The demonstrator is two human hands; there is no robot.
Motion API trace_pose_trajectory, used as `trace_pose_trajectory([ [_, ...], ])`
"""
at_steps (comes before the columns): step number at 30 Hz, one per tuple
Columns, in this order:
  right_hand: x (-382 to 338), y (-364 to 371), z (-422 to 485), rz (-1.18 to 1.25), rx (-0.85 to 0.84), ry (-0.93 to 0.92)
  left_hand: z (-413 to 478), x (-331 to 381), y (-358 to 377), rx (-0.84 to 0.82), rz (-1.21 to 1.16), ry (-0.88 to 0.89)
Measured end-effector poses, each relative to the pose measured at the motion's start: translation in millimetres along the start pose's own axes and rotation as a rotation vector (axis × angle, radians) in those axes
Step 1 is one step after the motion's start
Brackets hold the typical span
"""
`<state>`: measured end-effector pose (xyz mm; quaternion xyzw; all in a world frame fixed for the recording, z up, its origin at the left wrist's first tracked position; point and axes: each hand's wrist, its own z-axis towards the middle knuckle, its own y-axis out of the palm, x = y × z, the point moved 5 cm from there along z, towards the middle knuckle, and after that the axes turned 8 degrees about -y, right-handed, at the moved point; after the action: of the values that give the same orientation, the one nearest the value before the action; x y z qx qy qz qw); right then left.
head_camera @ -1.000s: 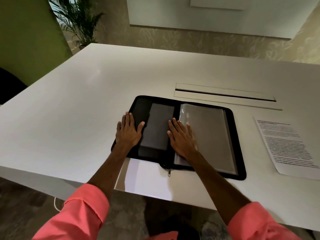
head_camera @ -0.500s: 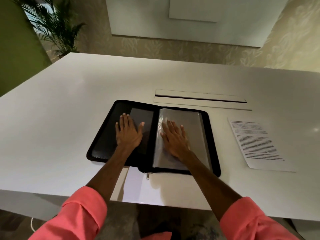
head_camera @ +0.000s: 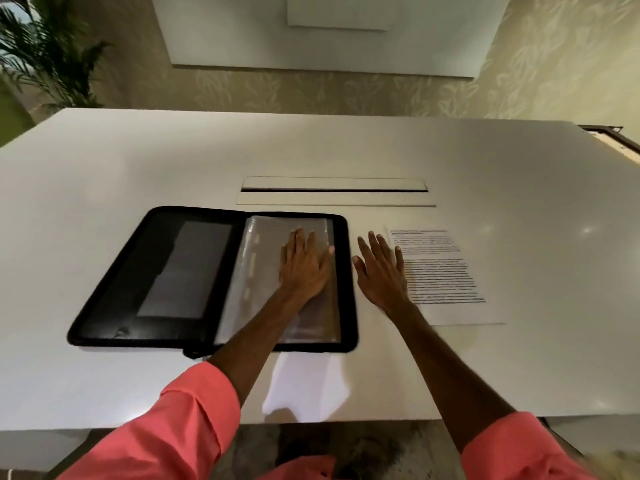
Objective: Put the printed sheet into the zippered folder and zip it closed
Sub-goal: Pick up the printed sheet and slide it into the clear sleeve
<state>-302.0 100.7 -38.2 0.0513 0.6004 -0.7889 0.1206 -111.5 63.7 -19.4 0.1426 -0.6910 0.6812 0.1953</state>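
Observation:
A black zippered folder [head_camera: 114,282] lies open and flat on the white table [head_camera: 519,202]. Its right half holds clear plastic sleeves [head_camera: 263,258]; its left half has a dark inner pocket. My left hand [head_camera: 304,268] rests flat on the sleeves, fingers spread, holding nothing. The printed sheet [head_camera: 446,282] lies on the table just right of the folder. My right hand [head_camera: 379,271] is flat and spread between folder and sheet, its outer fingers overlapping the sheet's left edge. The zipper pull is at the folder's near edge by the spine, mostly hidden by my left forearm.
A long cable slot with a flap [head_camera: 334,190] is set into the table just behind the folder. A potted palm [head_camera: 45,53] stands at the far left. A framed object [head_camera: 613,140] sits past the table's far right corner.
My left hand moved from the folder's left half onto the plastic sleeves. My right hand left the sleeves and went right to the sheet's edge. The head camera view shifted rightward.

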Motion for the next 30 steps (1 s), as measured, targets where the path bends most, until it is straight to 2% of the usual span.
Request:
trace_pose_trajectory([
  [4, 55.2, -14.4, -4.8, 0.010, -0.008, 0.072, 1.0, 55.1, 34.3, -0.035, 0.041, 0.048],
  [11, 139.4, -45.9, -13.8, 0.017, 0.006, 0.217, -2.6, 125.6, 83.8, -0.099, -0.031, 0.107],
  [15, 182.4, -65.7, -25.6, -0.007, 0.052, 0.388, -1.4, 157.1, 106.7, -0.123, -0.043, 0.147],
  [18, 204.4, -73.0, -38.0, -0.004, 0.077, 0.544, -1.8, 166.1, 124.9, -0.137, -0.008, 0.167],
  [21, 213.9, -75.3, -42.2, -0.008, 0.068, 0.586, -6.6, 167.0, 142.4, -0.098, 0.057, 0.191],
  [26, 227.9, -79.7, -36.2, 0.174, 0.060, 0.677, -10.6, 167.0, 150.7, 0.045, 0.085, 0.217],
  [30, 237.6, -83.7, -36.6, 0.299, 0.084, 0.754, -10.1, 170.0, 154.8, 0.052, 0.113, 0.233],
])
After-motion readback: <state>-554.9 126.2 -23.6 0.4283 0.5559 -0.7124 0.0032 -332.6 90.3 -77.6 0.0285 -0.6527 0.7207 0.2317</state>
